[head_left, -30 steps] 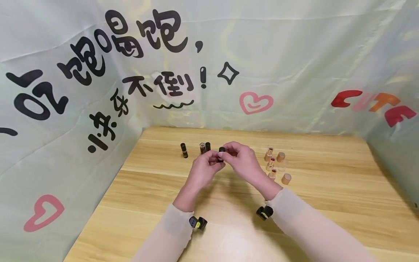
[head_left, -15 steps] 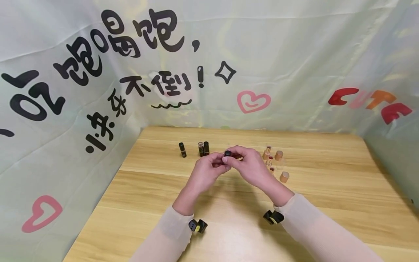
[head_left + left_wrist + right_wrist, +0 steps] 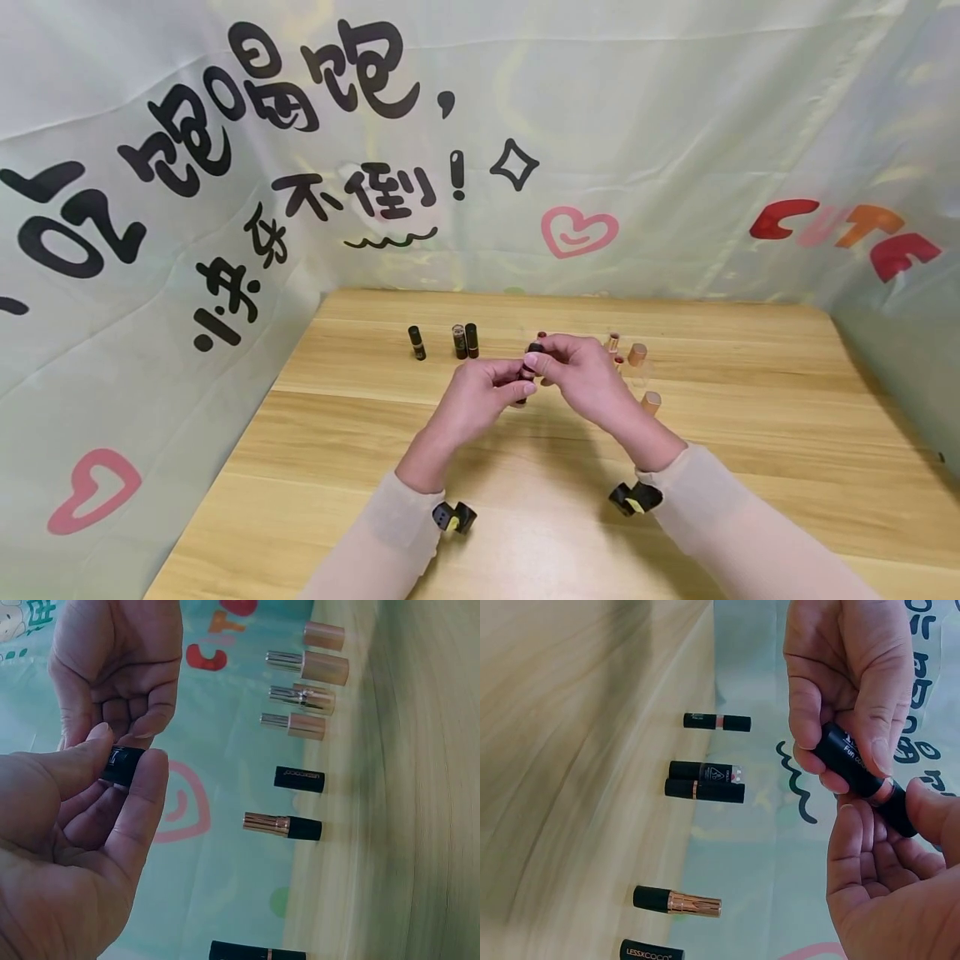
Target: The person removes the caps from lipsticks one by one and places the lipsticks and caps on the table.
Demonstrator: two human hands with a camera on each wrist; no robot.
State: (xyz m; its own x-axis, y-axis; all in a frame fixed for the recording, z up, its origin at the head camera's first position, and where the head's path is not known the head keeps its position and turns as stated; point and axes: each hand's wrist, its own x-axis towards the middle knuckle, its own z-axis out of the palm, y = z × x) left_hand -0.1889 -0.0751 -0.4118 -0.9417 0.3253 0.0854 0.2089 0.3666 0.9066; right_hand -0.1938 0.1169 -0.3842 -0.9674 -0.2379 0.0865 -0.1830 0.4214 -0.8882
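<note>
Both hands hold one black lipstick tube (image 3: pixel 853 759) with a rose-gold band, tilted above the table. My left hand (image 3: pixel 476 396) pinches its lower part in the head view, with thumb and fingers on either side. My right hand (image 3: pixel 581 371) pinches the other end, at the top in the head view. The right wrist view shows white lettering on the tube and the band between the two hands. Whether the tube's two parts are separated I cannot tell. Just behind the hands stand an uncapped black-and-gold lipstick (image 3: pixel 280 825) and a loose black cap (image 3: pixel 299 779).
Left of the hands stand a black lipstick (image 3: pixel 417 343) and a close pair, a patterned tube (image 3: pixel 460 342) and a black tube (image 3: pixel 472 340). At right are uncapped gold lipsticks (image 3: pixel 613 342) and gold caps (image 3: pixel 637 355), partly hidden by the right hand. Printed cloth (image 3: pixel 675 125) encloses the wooden table (image 3: pixel 360 467).
Both hands have shifted slightly right with the lipstick. The tube has tilted from nearly upright, and more of its length shows. The right forearm has moved right.
</note>
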